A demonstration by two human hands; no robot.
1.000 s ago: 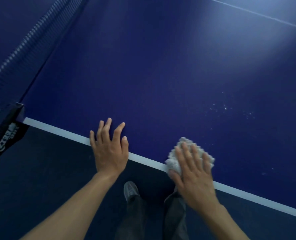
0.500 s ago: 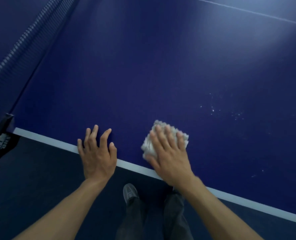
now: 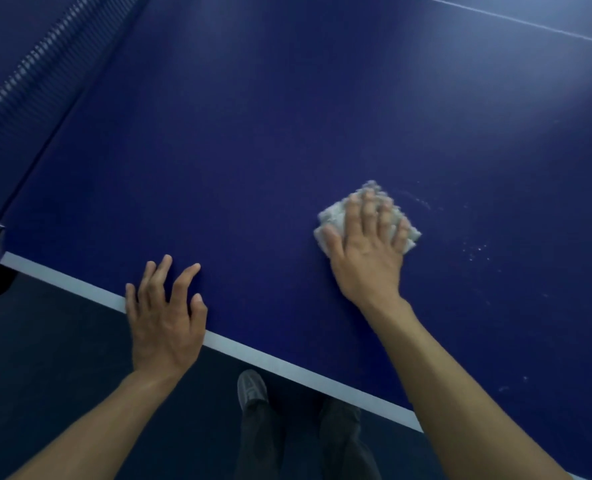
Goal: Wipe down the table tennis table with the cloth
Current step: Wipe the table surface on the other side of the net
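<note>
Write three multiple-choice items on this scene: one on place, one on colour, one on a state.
1. Where is the cloth? A) on the floor B) on the table, inside its edge C) draped over the net
2. What colour is the cloth? A) black B) white C) red
3. How is the right hand? A) clenched beside the cloth B) raised, empty C) flat, pressing the cloth
Key: 1 B, it lies on blue beyond the white line; 2 B, pale fabric shows around the fingers; 3 C, straight fingers cover it.
</note>
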